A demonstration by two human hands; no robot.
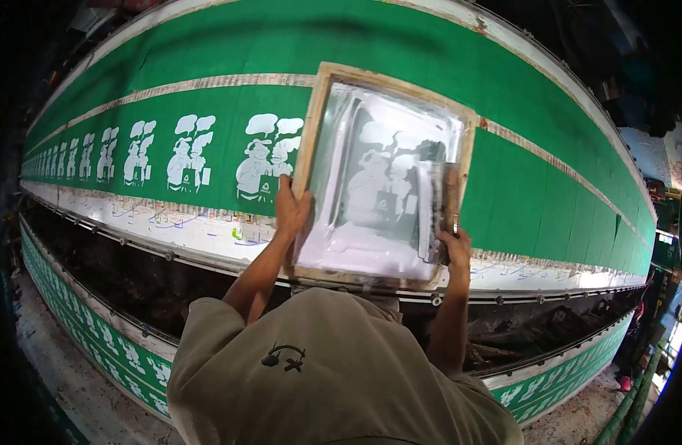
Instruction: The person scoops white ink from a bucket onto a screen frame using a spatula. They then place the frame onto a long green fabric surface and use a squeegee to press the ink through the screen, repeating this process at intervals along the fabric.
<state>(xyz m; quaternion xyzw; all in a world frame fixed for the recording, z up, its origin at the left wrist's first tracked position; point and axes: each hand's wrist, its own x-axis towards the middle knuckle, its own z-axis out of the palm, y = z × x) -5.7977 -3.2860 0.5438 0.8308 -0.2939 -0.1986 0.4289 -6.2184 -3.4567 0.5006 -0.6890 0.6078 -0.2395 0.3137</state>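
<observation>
My left hand [291, 210] is closed on the left edge of a wooden-framed screen [469, 148], which lies slightly tilted over the green fabric [504, 193]. White ink is smeared across the mesh, thickest along its lower part, and a design of figures and cloud shapes shows through. Inside the frame, at the right side, my right hand [455, 248] grips a squeegee [434, 211] that stands nearly lengthwise on the mesh. White printed figures [256, 167] run in a row along the fabric to the left of the screen.
The long table has a white, ink-stained edge [163, 222] with a metal rail below it. Another table with green printed fabric [96, 319] lies nearer the body. Green pipes [641, 393] stand at the lower right.
</observation>
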